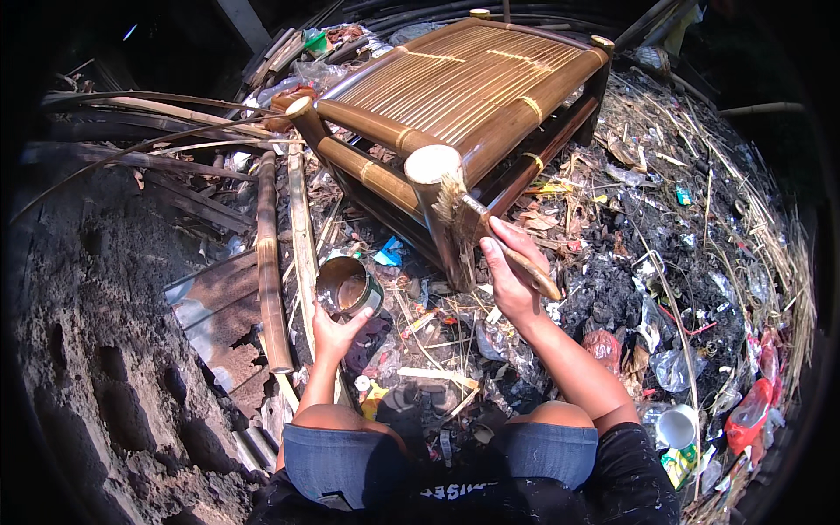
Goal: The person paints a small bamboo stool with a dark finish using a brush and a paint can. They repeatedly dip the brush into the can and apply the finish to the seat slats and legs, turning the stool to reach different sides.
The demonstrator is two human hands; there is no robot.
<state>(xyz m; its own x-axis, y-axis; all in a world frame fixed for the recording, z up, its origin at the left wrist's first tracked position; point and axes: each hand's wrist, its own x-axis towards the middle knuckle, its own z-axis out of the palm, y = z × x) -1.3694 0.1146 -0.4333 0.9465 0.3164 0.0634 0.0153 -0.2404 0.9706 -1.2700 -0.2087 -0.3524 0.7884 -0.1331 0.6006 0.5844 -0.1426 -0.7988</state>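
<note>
In front of me stands a low bamboo bench (490,66) with a slatted top and thick, glossy brown poles. My right hand (518,276) grips the wooden handle of a paintbrush (473,213). Its pale bristles lie against the near corner leg, just below that leg's light cut end (433,164). Lower and to the left, my left hand (334,331) is wrapped around an open tin can (349,285). The can tilts toward me, and some brownish stuff shows inside it.
Bamboo poles (268,262) lie along the left, beside a rusty corrugated sheet (227,315) and a rough earth mound (96,350). Dark ground with plastic scraps and dry leaves spreads right of the bench. A white cup (676,427) and a red plastic bag (750,416) lie at lower right.
</note>
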